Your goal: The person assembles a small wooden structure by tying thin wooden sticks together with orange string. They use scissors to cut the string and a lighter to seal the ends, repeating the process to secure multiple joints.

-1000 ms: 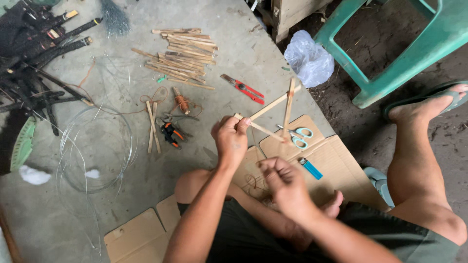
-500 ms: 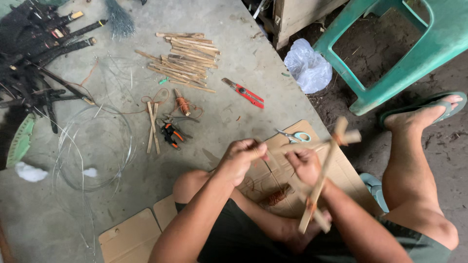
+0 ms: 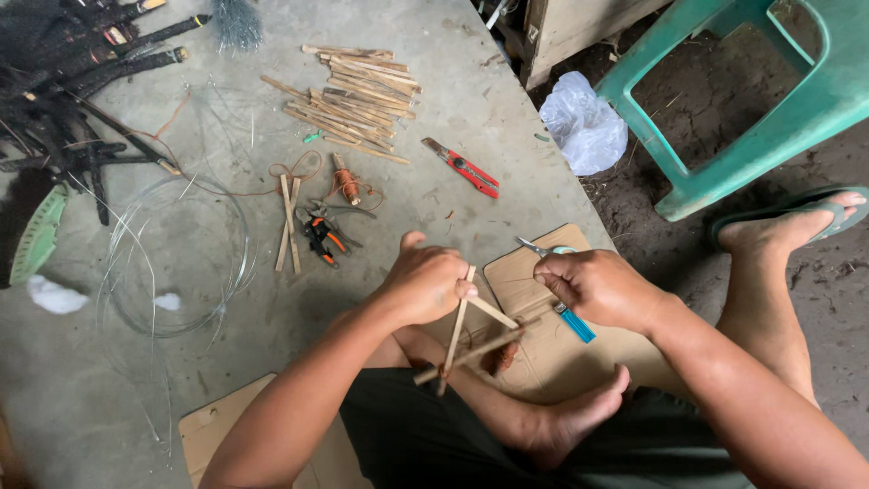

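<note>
Stick frame (image 3: 471,335): a few thin bamboo sticks crossed and tied, held low over the person's crossed legs and the cardboard sheet (image 3: 543,353) on the concrete floor (image 3: 453,190). The left hand (image 3: 425,285) is closed around the upper end of the frame, thumb raised, fingers wrapped over the sticks. The right hand (image 3: 597,288) is curled shut just beside the frame's right end; whether it grips a stick or a thread cannot be told. Under that hand lie scissors (image 3: 543,249) and a blue lighter (image 3: 575,323), both on the cardboard. A brown spool (image 3: 505,358) shows beneath the frame.

Farther off on the floor: a pile of cut sticks (image 3: 353,100), a red utility knife (image 3: 463,167), orange-handled pliers (image 3: 321,235), two loose sticks (image 3: 288,222), a spool of brown twine (image 3: 344,181), and a coil of thin wire (image 3: 172,254). A clear plastic bag (image 3: 584,122) lies near a green plastic chair (image 3: 760,100). Dark netted pieces (image 3: 63,81) fill the upper left corner.
</note>
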